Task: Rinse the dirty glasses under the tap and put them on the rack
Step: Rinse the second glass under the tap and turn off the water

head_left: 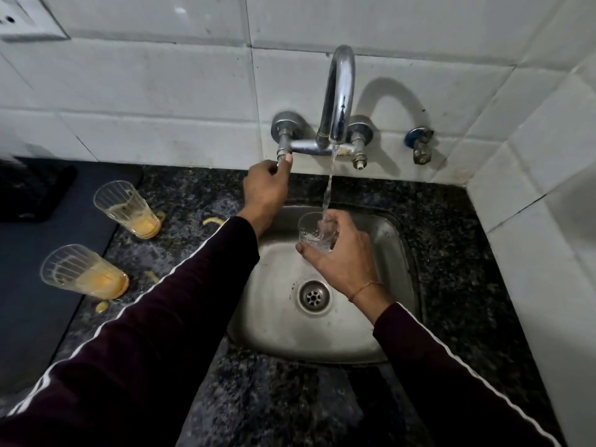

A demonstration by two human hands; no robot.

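My right hand is wrapped around a short clear drinking glass, thumb on the near side and fingers curled over the far side, holding it over the square stainless-steel sink. The glass sits just past the round drain, toward twelve o'clock from it. A thin stream of water runs from the curved chrome tap spout straight into the glass's mouth.

My left hand is up at about eleven o'clock from the glass, fingers curled and pinching the left chrome tap handle that sticks out from the white tiled wall. The matching right handle is free, at one o'clock from the glass.

Two tall ribbed glasses with orange residue stand on the dark speckled granite counter, well off at nine o'clock from the sink: the farther dirty glass and the nearer dirty glass, which rests partly on a dark grey mat. Small orange smears lie on the counter between the glasses and the sink. A small blue-capped valve juts from the wall at two o'clock. Both of my sleeves are dark maroon with a white stripe.
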